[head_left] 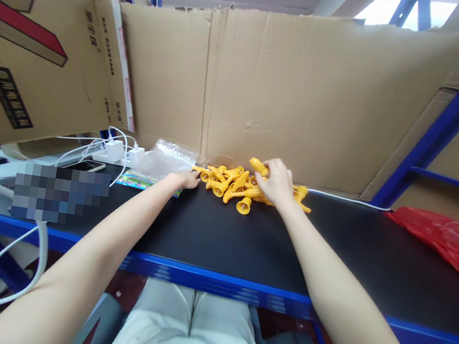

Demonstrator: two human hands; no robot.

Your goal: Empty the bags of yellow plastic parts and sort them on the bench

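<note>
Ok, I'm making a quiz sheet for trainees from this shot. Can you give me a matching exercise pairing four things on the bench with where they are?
Things:
1. yellow plastic parts
2. red plastic bag
3. white charger
4. clear plastic bag

Places:
A. far right of the bench
B. under the right hand, mid-bench
C. far left, with white cables
D. just beyond the left hand, by the cardboard wall

Pairs: 1-B, 2-A, 3-C, 4-D

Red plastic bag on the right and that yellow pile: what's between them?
Head view: only bare black tabletop separates the red plastic bag from the pile of yellow plastic parts; a thin white cable runs along the back edge.
</note>
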